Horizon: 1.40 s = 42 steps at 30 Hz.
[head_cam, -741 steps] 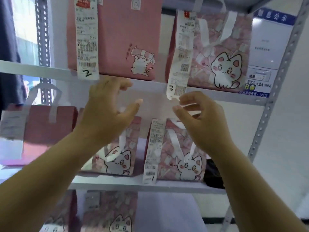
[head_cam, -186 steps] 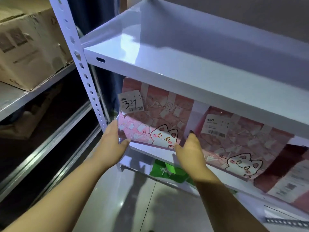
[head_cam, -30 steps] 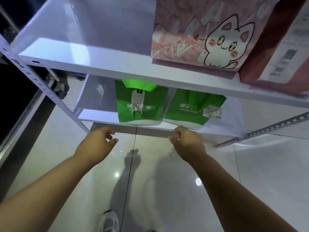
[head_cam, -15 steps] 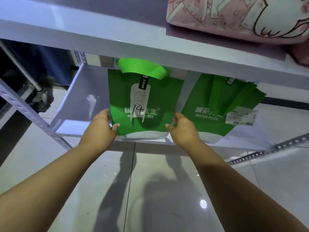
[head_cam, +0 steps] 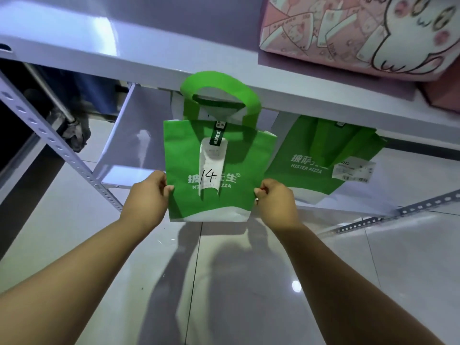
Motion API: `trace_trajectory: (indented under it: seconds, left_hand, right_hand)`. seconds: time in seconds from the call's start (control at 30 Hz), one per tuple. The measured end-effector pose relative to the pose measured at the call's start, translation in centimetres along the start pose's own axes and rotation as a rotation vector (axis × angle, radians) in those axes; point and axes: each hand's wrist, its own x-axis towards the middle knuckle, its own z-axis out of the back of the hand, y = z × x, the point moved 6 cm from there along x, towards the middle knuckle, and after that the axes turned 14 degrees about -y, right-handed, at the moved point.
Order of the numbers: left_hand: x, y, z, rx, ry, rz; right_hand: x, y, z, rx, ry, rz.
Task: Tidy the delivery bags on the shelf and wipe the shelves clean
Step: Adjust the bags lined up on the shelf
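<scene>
The green pizza bag [head_cam: 216, 170] marked 14 is hanging clear of the bottom shelf [head_cam: 117, 175], at twelve o'clock from the wrists. The left hand [head_cam: 146, 195] and right hand [head_cam: 276, 200] are pinching its side edges, probably keeping it upright and square for repositioning.

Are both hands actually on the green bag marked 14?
Touching. The head view shows the left hand pinching the bag at its left edge and the right hand pinching its right edge.
</scene>
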Motion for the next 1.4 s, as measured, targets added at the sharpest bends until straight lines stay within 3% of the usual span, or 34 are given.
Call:
trace_trajectory:
  seconds: [0.33,0.67,1.07,1.4]
  left_hand:
    - [-12.1,0.6,10.1,-0.043,0.073,0.198]
    - [-21.5,-4.4,25.1,-0.078,-0.031,0.304]
    - [-20.8,-17.8,43.6,-0.169,-0.308,0.129]
    - [-17.0,-28.9,55.1,-0.213,-0.534,-0.164]
  right_hand:
    - [-10.9,2.8,6.7,-0.093,0.201,0.047]
    - [-19.1,10.4,18.2,-0.038,0.259,0.16]
    - [-21.8,24.6,35.9,0.167,0.042,0.45]
    - [-19.8,34.6,47.8,0.38,-0.147,0.599]
